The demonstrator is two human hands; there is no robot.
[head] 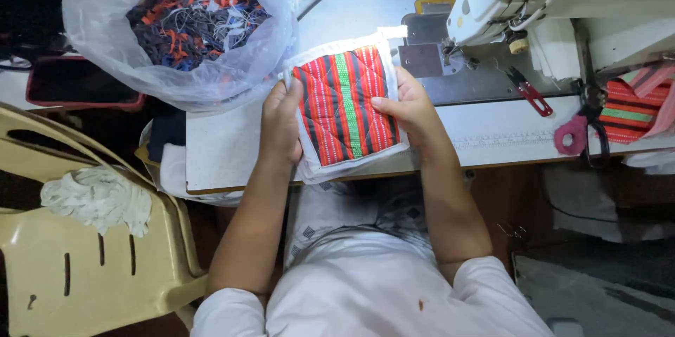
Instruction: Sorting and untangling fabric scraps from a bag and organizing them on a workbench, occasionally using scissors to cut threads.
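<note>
I see a person in a plain white short-sleeved shirt, its sleeves ending above the elbows. Both forearms are bare, and the left hand (281, 122) and right hand (411, 108) wear no gloves, rings or watch.

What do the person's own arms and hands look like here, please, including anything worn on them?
Both arms are bare from the short white sleeves of a plain top down to the fingers. The left hand and right hand wear no gloves; no rings, watch or bracelets show. The nails look short and unpainted.
</note>
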